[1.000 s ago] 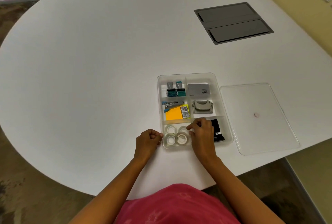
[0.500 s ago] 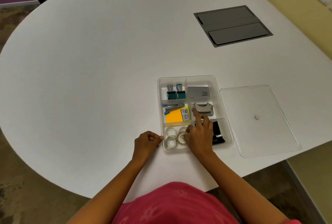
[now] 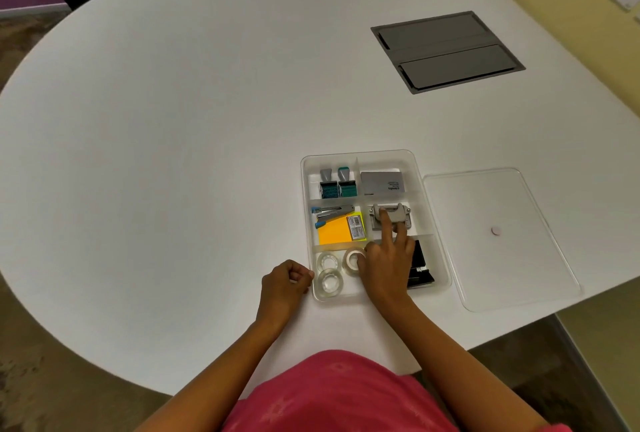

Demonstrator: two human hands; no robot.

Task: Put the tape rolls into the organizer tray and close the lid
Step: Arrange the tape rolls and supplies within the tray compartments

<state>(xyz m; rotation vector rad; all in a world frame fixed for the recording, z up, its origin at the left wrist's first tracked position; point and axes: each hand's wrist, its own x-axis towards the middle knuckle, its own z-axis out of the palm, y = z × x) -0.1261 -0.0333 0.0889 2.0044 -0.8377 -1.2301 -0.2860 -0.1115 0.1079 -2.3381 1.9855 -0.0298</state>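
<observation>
The clear organizer tray (image 3: 360, 154) sits near the table's front edge. Three clear tape rolls show in its near-left compartment: two lie flat (image 3: 327, 262) (image 3: 330, 282), and a third (image 3: 353, 259) stands tilted against my right thumb. My right hand (image 3: 388, 267) rests over the tray's near middle, index and middle fingers stretched out onto the grey hole punch (image 3: 398, 213), holding nothing. It hides part of the tape compartment. My left hand (image 3: 286, 281) is a fist on the table, touching the tray's near-left corner. The clear lid (image 3: 498, 258) lies flat to the right of the tray.
The other compartments hold two stamps (image 3: 95, 186), a stapler (image 3: 332, 215), orange sticky notes (image 3: 334, 234), a grey box (image 3: 382, 182) and black clips (image 3: 420, 267). A grey cable hatch (image 3: 446, 51) is set into the table at the back right. The lid reaches close to the table's edge.
My right hand went from pinching at the tape compartment to spreading its fingers forward onto the hole punch. One roll now stands tilted by the thumb. The left fist stayed put.
</observation>
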